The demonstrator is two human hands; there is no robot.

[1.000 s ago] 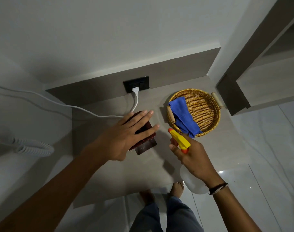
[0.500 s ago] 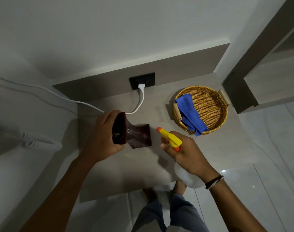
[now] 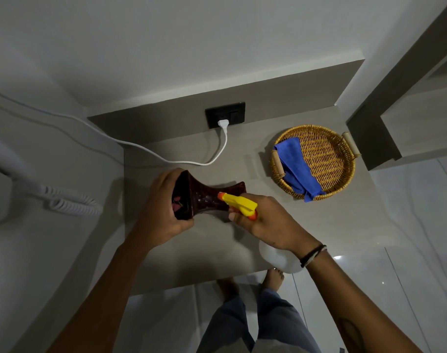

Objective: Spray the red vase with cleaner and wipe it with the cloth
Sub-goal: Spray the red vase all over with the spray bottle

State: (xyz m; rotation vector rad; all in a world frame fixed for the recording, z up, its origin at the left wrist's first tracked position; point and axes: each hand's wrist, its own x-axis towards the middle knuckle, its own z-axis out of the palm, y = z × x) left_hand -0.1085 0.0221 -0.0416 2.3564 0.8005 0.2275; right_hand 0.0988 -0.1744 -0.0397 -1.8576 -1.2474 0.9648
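Note:
The dark red vase (image 3: 204, 200) lies tilted on its side above the grey counter, its wide mouth toward me. My left hand (image 3: 161, 212) grips it at the mouth end. My right hand (image 3: 265, 220) holds a spray bottle (image 3: 239, 203) with a yellow head and orange nozzle; the nozzle points left, right against the vase's narrow middle. The bottle's white body (image 3: 278, 258) hangs below my wrist. The blue cloth (image 3: 297, 166) lies draped in the wicker basket (image 3: 329, 159) at the right, one end hanging over the rim.
A black wall socket (image 3: 225, 114) holds a white plug whose cable (image 3: 166, 160) runs left across the counter (image 3: 204, 253). A white coiled cord (image 3: 72, 202) lies at the left. A dark shelf unit (image 3: 375, 138) stands right of the basket. My feet show below the counter's front edge.
My left hand took hold of the vase and tipped it on its side. My right hand brought the spray nozzle left until it is against the vase.

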